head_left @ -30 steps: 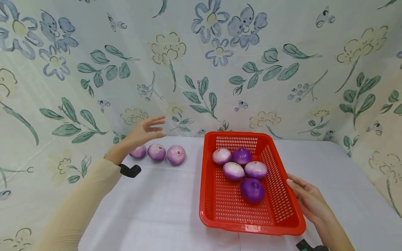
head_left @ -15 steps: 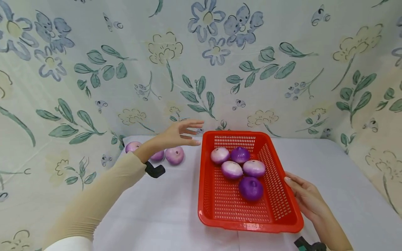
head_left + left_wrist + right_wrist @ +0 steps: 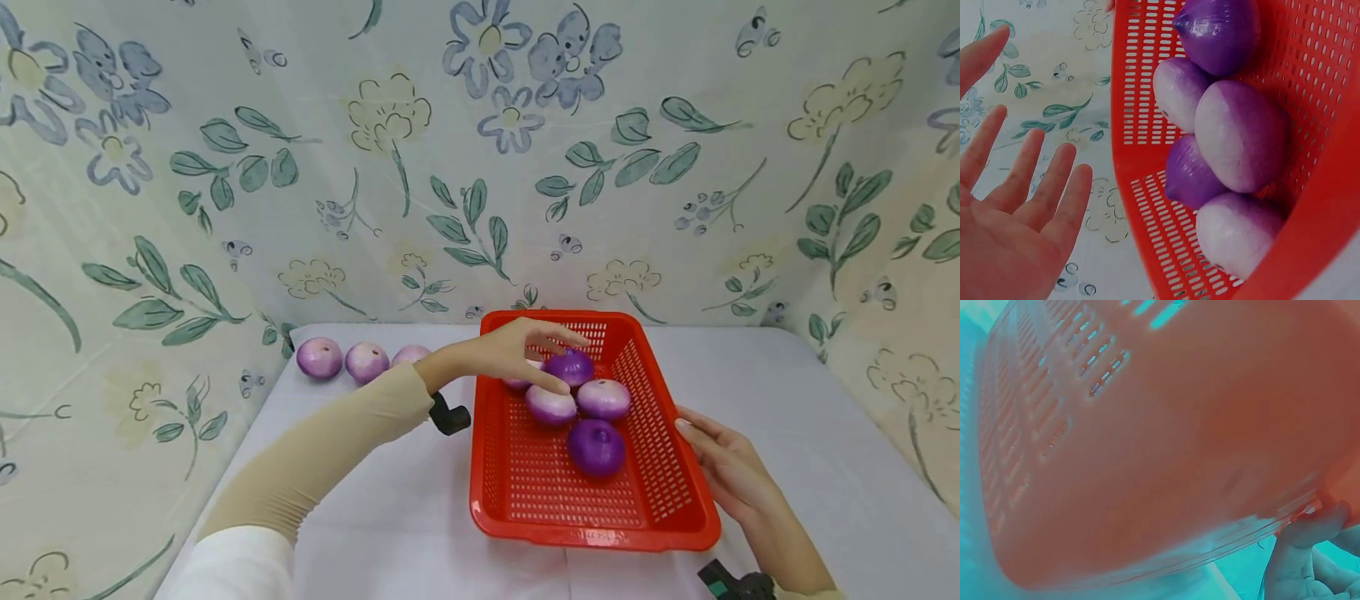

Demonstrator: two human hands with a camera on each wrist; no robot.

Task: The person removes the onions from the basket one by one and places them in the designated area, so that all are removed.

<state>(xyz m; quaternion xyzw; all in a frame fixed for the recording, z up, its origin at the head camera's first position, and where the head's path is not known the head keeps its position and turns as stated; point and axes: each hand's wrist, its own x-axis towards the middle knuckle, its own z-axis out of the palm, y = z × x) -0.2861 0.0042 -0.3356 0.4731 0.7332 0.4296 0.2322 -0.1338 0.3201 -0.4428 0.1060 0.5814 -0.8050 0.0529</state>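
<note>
A red plastic basket (image 3: 592, 537) with slotted walls holds several purple and whitish onions. My left hand (image 3: 510, 348) hovers over its back left part with fingers spread and nothing in them. Beneath the fingers lie a dark purple onion (image 3: 570, 368) and a pale onion (image 3: 551, 407); another pale one is mostly hidden by the hand. In the left wrist view the hand (image 3: 1016, 231) is apart from the onions (image 3: 1241, 136). At the basket's right side my right hand (image 3: 731, 462) grips the rim, its thumb on the edge; the right wrist view shows fingers (image 3: 1310, 534) there.
Three lighter onions stand in a row on the white-covered table (image 3: 360, 500) at the back left: the left onion (image 3: 319, 358), the middle onion (image 3: 367, 362) and one partly behind my left forearm. A floral cloth (image 3: 420, 167) hangs behind the table.
My left hand has moved right, from above the onion row to over the basket, fingers still spread. My right hand stays on the rim. The onions keep their places.
</note>
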